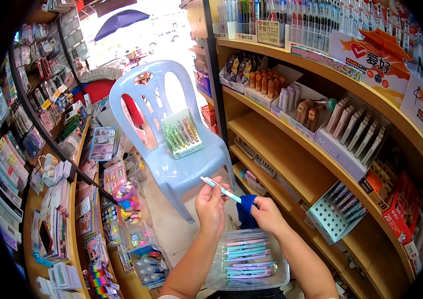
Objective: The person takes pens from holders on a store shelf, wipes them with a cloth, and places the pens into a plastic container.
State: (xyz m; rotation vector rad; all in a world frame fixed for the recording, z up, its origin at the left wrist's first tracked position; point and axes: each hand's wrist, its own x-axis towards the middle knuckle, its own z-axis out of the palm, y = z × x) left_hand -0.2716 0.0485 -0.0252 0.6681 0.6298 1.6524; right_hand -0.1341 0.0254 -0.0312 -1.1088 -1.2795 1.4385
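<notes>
The left fingers (214, 195) pinch a light-blue pen (228, 194), its long axis slanting from a white end (205, 179) that points forward-left, just beyond those fingers, back rightward to the blue cloth (246, 214) bunched in the right fingers (262, 203).

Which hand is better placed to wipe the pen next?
Right, probably. The right hand already holds the blue cloth at one end of the pen, while the left hand is busy gripping the pen nearer its other end.
</notes>
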